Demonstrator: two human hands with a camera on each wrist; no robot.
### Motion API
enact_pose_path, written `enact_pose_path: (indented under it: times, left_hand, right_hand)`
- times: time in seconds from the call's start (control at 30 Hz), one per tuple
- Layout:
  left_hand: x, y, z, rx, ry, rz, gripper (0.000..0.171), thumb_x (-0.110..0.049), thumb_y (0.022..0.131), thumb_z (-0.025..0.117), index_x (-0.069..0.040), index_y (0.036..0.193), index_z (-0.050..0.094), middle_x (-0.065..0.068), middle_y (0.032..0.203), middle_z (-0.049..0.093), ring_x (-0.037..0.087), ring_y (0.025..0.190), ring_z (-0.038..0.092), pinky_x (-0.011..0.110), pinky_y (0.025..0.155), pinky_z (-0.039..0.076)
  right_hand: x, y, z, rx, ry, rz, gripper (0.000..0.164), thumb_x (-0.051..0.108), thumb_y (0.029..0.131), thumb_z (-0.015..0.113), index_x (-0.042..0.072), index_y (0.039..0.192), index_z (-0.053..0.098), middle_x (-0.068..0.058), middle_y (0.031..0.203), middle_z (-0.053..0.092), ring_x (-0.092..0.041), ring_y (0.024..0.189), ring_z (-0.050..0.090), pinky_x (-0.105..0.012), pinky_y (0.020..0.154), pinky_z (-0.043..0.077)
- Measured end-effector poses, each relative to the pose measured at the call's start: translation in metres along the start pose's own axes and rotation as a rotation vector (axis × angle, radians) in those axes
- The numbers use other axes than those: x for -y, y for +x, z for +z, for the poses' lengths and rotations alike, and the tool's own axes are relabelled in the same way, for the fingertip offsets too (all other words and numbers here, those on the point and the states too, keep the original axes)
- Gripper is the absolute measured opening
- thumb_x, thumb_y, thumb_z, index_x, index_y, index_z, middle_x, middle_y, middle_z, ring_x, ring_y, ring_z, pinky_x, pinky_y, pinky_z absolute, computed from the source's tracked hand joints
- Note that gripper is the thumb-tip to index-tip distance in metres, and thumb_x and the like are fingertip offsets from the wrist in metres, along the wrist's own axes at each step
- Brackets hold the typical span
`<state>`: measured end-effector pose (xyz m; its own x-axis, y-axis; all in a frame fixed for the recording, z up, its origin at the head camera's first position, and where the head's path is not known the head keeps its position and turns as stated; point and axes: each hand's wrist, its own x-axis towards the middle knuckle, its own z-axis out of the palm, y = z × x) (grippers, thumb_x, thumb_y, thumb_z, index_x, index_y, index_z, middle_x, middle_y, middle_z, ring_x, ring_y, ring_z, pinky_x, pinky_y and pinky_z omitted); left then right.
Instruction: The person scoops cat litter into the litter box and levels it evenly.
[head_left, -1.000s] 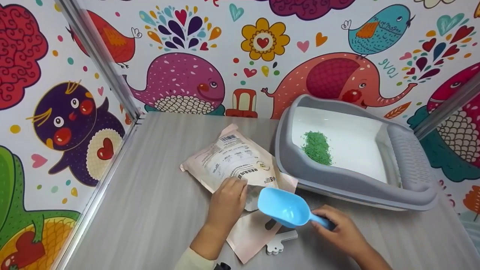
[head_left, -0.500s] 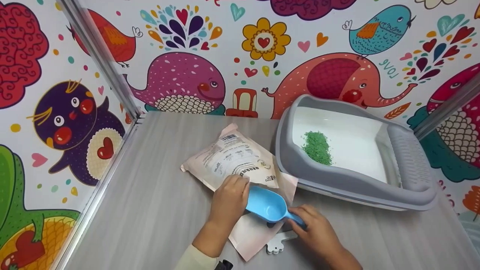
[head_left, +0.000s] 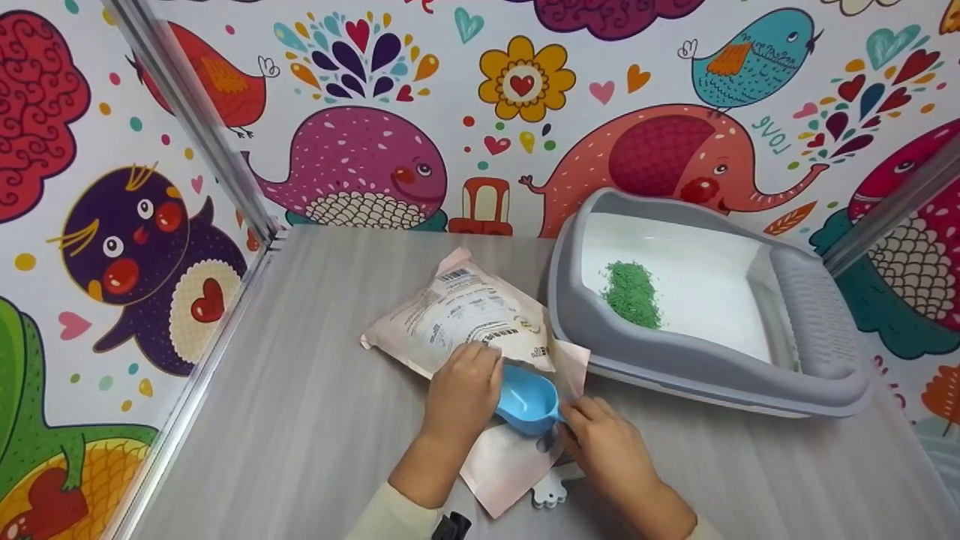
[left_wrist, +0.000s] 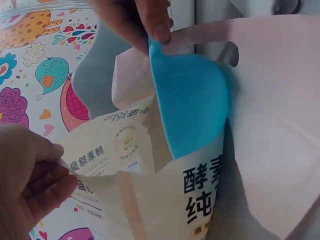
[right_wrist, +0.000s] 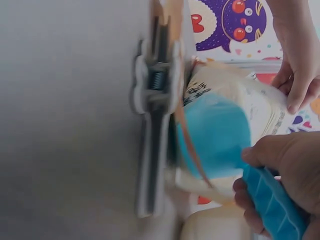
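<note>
- Sliding left since a moment ago, the blue scoop [head_left: 529, 405] is now at the mouth of the pink bag [head_left: 469, 315], its front edge hidden by the L hand [head_left: 463, 390] & bag film.
- R hand [head_left: 609, 450] came along w/ it, fingers curled round the handle: firm grip, thumb up near the neck.
- L hand hardly shifted; thumb & fingertips pinch the bag's top edge, lifting it so the mouth gapes.
- Meaning, prob.: dipping into the bag has just begun. No load seen in the bowl; how deep the lip sits, can't tell.
- Green grains [head_left: 631, 294] in the grey-rimmed tray [head_left: 675, 360] look same as before, so nothing added in this span.
- Materials: scoop = smooth, glossy plastic, deep rounded bowl; handle ribbed in zigzags, looks a bit translucent (R wrist view).
- Bag = thin, creased film, pale pink w/ dark print; loose flap w/ a cut-out hole lies toward the person. Floppy, so mouth would likely sag if the pinch slipped.
- Tray: hard plastic, wavy rim, slick white inside, ridged strip at R end. Grains fine, crumbly, loosely heaped.
- White clip [head_left: 551, 491] beside the flap: paw-shaped end, metal spring [right_wrist: 158, 80]; partly under R hand in head view.
</note>
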<state>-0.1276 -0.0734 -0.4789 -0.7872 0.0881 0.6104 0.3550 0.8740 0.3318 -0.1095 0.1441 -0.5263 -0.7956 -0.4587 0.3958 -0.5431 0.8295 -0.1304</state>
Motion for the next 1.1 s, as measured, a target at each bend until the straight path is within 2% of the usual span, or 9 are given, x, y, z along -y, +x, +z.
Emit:
enact_pose_path:
  times: [0.13,0.33,0.43,0.53,0.67,0.8,1.1]
  left_hand:
    - [0.000,0.000,0.001,0.001,-0.003,0.002,0.005,-0.012,0.085,0.068,-0.008,0.087,0.069,0.002,0.084,0.066,0.017,0.079,0.063,0.028,0.069,0.055]
    - [0.000,-0.001,0.002,-0.008,0.002,-0.004,0.004,-0.011,0.084,0.068,-0.008,0.085,0.069,0.001,0.083,0.066,0.017,0.078,0.062,0.028,0.068,0.055]
    - [0.000,-0.001,0.003,-0.007,-0.001,-0.007,0.005,-0.012,0.085,0.068,-0.008,0.087,0.069,0.001,0.084,0.067,0.017,0.078,0.063,0.028,0.068,0.055]
    - [0.000,-0.002,0.004,-0.010,-0.009,-0.009,0.005,-0.012,0.085,0.068,-0.008,0.087,0.069,0.002,0.084,0.067,0.017,0.079,0.063,0.028,0.068,0.056]
    - [0.000,-0.003,0.004,-0.021,-0.017,-0.010,0.005,-0.011,0.084,0.069,-0.008,0.088,0.069,0.002,0.084,0.067,0.017,0.079,0.063,0.028,0.068,0.056]
    - [0.001,-0.004,0.005,-0.028,-0.020,-0.005,0.004,-0.010,0.084,0.069,-0.008,0.088,0.069,0.002,0.084,0.067,0.017,0.079,0.063,0.028,0.068,0.055]
    - [0.000,-0.002,0.004,-0.024,-0.004,-0.006,0.004,-0.011,0.085,0.067,-0.008,0.088,0.069,0.002,0.084,0.066,0.017,0.080,0.062,0.028,0.068,0.055]
  right_hand:
    - [0.008,0.011,-0.003,0.007,-0.064,-0.027,0.025,0.016,0.073,0.079,0.012,0.096,0.071,0.002,0.083,0.062,-0.016,0.075,0.056,-0.031,0.057,0.051]
    - [0.017,0.029,0.000,-0.063,-0.158,-0.129,0.021,0.012,0.068,0.079,0.008,0.087,0.071,-0.003,0.075,0.059,-0.019,0.070,0.056,-0.031,0.057,0.051]
    - [0.023,0.037,0.000,-0.041,-0.200,-0.147,0.021,0.014,0.068,0.080,0.007,0.085,0.070,-0.004,0.074,0.058,-0.020,0.069,0.055,-0.030,0.059,0.051]
    - [0.031,0.044,-0.002,0.008,-0.228,-0.152,0.027,0.014,0.062,0.081,0.006,0.083,0.068,-0.005,0.074,0.057,-0.021,0.071,0.054,-0.031,0.063,0.050]
    - [0.043,0.054,-0.003,0.049,-0.255,-0.138,0.019,0.011,0.067,0.077,0.005,0.082,0.067,-0.007,0.076,0.058,-0.022,0.071,0.055,-0.033,0.061,0.050]
    - [0.052,0.063,-0.001,0.034,-0.275,-0.108,0.004,0.008,0.077,0.068,0.005,0.079,0.069,-0.007,0.077,0.060,-0.021,0.068,0.055,-0.033,0.055,0.049]
    - [0.061,0.078,0.013,0.015,-0.282,-0.096,0.006,0.013,0.078,0.069,0.007,0.080,0.069,-0.006,0.077,0.059,-0.022,0.070,0.056,-0.034,0.059,0.051]
